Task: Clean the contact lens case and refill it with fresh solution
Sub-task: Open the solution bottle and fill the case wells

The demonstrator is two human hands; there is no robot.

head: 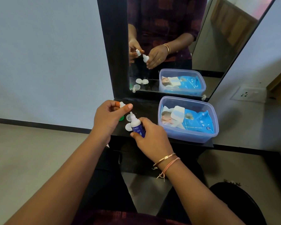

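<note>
My right hand [150,140] grips a small white solution bottle [136,126] with a blue label, its bare nozzle pointing up and to the left. My left hand [109,117] pinches the bottle's white cap [122,104] between thumb and fingers, a little above and left of the nozzle. On the black shelf [146,109] under my hands lies the clear contact lens case [129,122], partly hidden by the bottle. A green lid [121,118] peeks out beside my left hand.
A clear plastic box [187,119] holding a blue pack of baby wet wipes stands on the shelf's right half. A black-framed mirror [169,46] rises behind the shelf and reflects my hands. A wall socket [246,94] is at the right.
</note>
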